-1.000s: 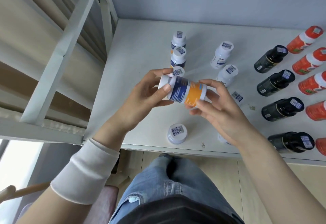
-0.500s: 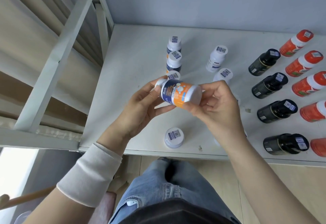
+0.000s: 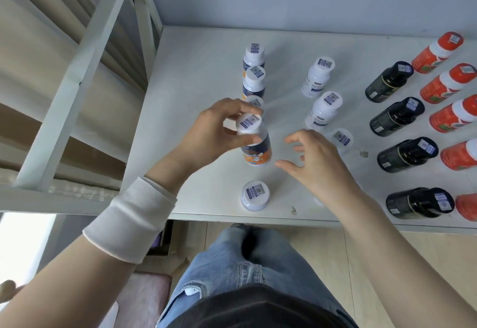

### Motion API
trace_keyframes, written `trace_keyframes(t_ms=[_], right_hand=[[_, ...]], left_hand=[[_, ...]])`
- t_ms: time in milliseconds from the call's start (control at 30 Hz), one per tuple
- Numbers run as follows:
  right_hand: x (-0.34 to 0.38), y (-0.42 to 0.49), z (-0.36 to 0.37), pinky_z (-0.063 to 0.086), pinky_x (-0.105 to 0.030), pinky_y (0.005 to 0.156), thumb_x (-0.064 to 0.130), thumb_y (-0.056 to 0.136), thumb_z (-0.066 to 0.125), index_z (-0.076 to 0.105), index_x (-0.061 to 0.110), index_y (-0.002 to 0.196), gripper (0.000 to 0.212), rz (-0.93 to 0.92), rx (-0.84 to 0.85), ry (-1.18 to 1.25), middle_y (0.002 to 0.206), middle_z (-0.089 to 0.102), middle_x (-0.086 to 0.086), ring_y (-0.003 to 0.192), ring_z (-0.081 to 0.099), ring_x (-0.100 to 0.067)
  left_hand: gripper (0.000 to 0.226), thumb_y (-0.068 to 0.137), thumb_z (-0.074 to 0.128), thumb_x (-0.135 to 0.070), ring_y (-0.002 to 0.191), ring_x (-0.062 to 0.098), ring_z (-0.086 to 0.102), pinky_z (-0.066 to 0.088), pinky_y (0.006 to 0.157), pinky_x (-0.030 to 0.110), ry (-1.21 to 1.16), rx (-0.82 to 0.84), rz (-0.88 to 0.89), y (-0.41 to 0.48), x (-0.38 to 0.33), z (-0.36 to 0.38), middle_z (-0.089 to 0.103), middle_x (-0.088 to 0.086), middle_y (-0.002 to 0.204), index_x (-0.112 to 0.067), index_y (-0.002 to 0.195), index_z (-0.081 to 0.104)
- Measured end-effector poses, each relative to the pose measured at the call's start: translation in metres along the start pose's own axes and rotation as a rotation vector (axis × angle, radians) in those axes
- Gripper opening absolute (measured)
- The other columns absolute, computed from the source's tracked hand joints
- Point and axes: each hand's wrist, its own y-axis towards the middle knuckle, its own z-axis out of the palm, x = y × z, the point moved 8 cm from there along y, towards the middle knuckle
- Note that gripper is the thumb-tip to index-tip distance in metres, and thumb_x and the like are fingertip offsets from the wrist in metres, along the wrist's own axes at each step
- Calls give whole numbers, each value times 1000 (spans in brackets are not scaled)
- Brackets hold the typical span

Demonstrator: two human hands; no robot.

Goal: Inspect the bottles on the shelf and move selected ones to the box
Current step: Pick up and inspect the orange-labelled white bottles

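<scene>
My left hand [image 3: 211, 131] grips a white-capped bottle with a blue and orange label [image 3: 254, 142] by its cap and neck. The bottle stands upright on the white shelf [image 3: 196, 74], in line with several like bottles [image 3: 254, 55] behind it and one [image 3: 255, 194] in front. My right hand [image 3: 317, 162] hovers just right of the bottle, fingers spread, touching nothing. White bottles [image 3: 320, 74] stand to the right. The box is not in view.
Black bottles [image 3: 397, 116] and red bottles [image 3: 444, 85] stand in rows at the right of the shelf. A white metal frame [image 3: 85, 74] rises at the left. The shelf's front edge [image 3: 258, 216] runs above my knees.
The bottle was held sideways between both hands; now it stands upright on the shelf under my left hand. My right hand has let go and drawn back to the right.
</scene>
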Motion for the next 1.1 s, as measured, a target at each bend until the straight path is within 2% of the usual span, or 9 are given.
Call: trace_keyframes(t_ms=[67, 167, 267, 367, 533, 667, 800, 900, 1100], right_hand=[[0, 6, -2, 41, -34, 89, 28, 81, 68, 51, 10, 119, 45, 7, 68, -141, 120, 51, -9, 108, 53, -27], [7, 14, -9, 36, -32, 86, 30, 85, 63, 48, 12, 123, 45, 0, 73, -235, 125, 48, -8, 113, 49, -27], [9, 20, -14, 36, -32, 84, 31, 86, 62, 47, 12, 126, 47, 13, 62, -283, 126, 47, -9, 113, 49, -28], [8, 24, -17, 36, -31, 84, 32, 85, 63, 46, 12, 126, 48, 28, 60, -317, 125, 47, -9, 113, 48, -28], [8, 26, -15, 38, -34, 86, 33, 85, 62, 45, 13, 127, 50, 38, 100, -368, 126, 46, -9, 117, 46, -28], [9, 32, -16, 39, -36, 87, 34, 86, 61, 43, 13, 130, 52, 38, 159, -435, 128, 45, -10, 119, 45, -28], [14, 47, -18, 40, -37, 86, 36, 86, 60, 41, 11, 129, 53, 13, 191, -540, 126, 46, -11, 118, 45, -30], [18, 62, -16, 41, -39, 85, 35, 87, 60, 43, 9, 126, 50, -29, 190, -595, 123, 48, -12, 115, 47, -31], [14, 85, -9, 41, -37, 82, 33, 88, 59, 43, 8, 124, 47, -108, 220, -659, 120, 49, -12, 111, 49, -30]], left_hand=[[41, 70, 79, -8, 90, -1, 54, 46, 68, 6, 137, 36, 48, -2, 4, 9, 52, -5, 100, -18, 107, 63], [45, 68, 81, -12, 92, -2, 54, 49, 74, 10, 234, 84, 64, -4, 17, 21, 49, -9, 101, -16, 109, 63], [46, 68, 81, -19, 98, 15, 55, 53, 82, 35, 315, 99, 43, -9, 27, 32, 47, -8, 108, -17, 109, 61], [48, 67, 79, -26, 102, 19, 54, 53, 78, 44, 360, 79, 44, -11, 30, 36, 45, -11, 110, -23, 109, 57], [58, 72, 76, -36, 112, 21, 50, 49, 85, 43, 470, 118, -10, -12, 22, 35, 49, -2, 124, -25, 123, 51], [53, 76, 65, -48, 104, 15, 57, 47, 87, 39, 547, 89, -65, -2, -4, -5, 56, -12, 108, -23, 119, 48], [49, 82, 63, -46, 105, 23, 56, 44, 82, 37, 1013, 162, -145, 24, -1, -40, 57, -2, 115, -21, 120, 44], [52, 83, 62, -43, 106, 26, 55, 42, 78, 35, 1217, 224, -147, 41, 10, -35, 55, 5, 118, -19, 124, 43], [65, 82, 61, -49, 106, 28, 55, 38, 71, 34, 1211, 284, -139, 65, 13, -2, 52, 7, 118, -16, 131, 35]])
